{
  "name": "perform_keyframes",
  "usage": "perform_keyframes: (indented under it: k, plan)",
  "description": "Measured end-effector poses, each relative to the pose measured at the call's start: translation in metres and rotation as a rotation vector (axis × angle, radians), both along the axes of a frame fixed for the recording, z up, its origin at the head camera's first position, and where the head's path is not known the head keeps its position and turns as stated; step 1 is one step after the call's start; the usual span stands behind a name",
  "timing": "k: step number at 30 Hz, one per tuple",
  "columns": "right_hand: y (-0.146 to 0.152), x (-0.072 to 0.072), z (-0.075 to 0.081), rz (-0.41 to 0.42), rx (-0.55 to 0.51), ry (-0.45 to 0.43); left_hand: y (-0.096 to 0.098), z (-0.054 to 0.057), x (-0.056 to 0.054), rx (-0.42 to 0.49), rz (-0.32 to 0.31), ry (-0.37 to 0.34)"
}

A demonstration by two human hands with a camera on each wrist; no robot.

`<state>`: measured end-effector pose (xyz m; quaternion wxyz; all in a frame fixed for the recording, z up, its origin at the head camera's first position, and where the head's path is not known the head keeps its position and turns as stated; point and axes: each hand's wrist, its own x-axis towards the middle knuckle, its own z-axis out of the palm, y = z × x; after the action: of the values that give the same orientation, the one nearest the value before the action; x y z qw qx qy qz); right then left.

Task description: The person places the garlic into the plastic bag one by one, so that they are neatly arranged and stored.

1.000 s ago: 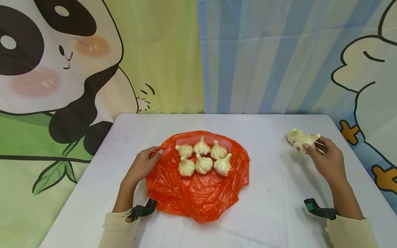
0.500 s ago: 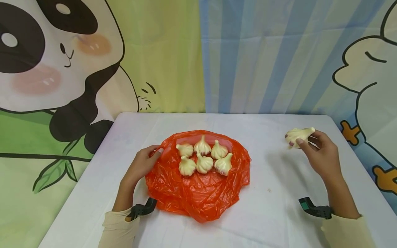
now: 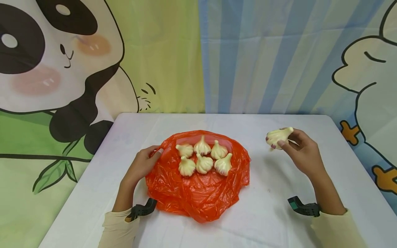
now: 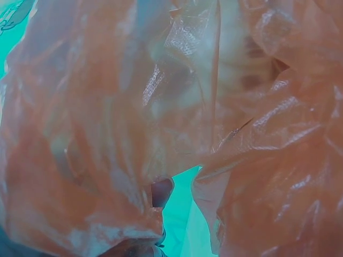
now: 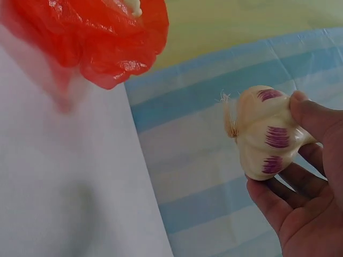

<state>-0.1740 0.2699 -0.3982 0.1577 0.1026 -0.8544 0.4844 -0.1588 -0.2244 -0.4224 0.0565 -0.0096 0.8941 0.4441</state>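
Observation:
A crumpled red plastic bag (image 3: 198, 199) lies on the table with its mouth spread, and several white garlic bulbs sit in two rows inside it, one of them a front-row bulb (image 3: 187, 166). My left hand (image 3: 143, 164) grips the bag's left rim, thumb on top. In the left wrist view the film of the bag (image 4: 278, 176) hides nearly all of that hand. To the right, above the table, my right hand (image 3: 305, 151) holds another garlic bulb (image 3: 277, 138) between thumb and fingers. Its purple streaks and root tuft show in the right wrist view, root end pointing away from the palm.
A white-covered table (image 3: 263, 213) carries the bag. Behind it hangs a printed cloth (image 3: 263, 69) with stripes and cartoon animals, its lower edge meeting the table's far edge. Each wrist wears a black strap-on camera, such as the right one (image 3: 304, 207).
My right hand has moved left toward the bag with the garlic bulb in its fingers. The left hand, the bag and the bulbs inside have stayed in place.

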Motion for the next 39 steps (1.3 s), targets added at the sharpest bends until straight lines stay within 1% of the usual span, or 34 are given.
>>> perform_keyframes:
  k: [2,7,11,13,15,20,24,28,31,36,39]
  plan:
    - [-0.006,0.0,0.0,0.038,-0.006,-0.002,0.0,0.0,0.0,0.004,0.0,-0.001]
    - [-0.021,-0.002,0.001,0.064,-0.012,-0.015,0.0,0.0,0.0,-0.001,-0.001,0.005]
    - [-0.034,-0.004,0.003,0.103,-0.057,-0.02,0.0,0.001,0.0,-0.011,-0.004,0.015]
    - [-0.04,-0.005,0.004,0.138,-0.076,-0.023,0.0,0.001,0.0,-0.011,-0.004,0.017]
    - [-0.047,-0.007,0.004,0.189,-0.097,-0.019,0.0,0.001,0.0,-0.008,-0.004,0.014]
    - [-0.061,-0.011,0.003,0.298,-0.085,-0.03,0.001,0.001,0.0,0.0,-0.007,0.016]
    - [-0.071,-0.012,0.002,0.351,-0.063,-0.067,0.0,0.002,0.0,-0.007,-0.016,0.036]
    - [-0.08,-0.012,-0.001,0.441,-0.081,-0.109,0.0,0.002,-0.001,-0.009,-0.017,0.043]
    - [-0.088,-0.012,-0.004,0.51,-0.084,-0.148,0.0,0.002,-0.001,-0.008,-0.012,0.031]
    - [-0.103,-0.01,-0.003,0.558,-0.072,-0.208,0.0,0.001,-0.001,-0.008,-0.009,0.019]
    - [-0.112,-0.01,-0.002,0.579,-0.071,-0.225,0.0,0.0,-0.001,-0.006,-0.009,0.017]
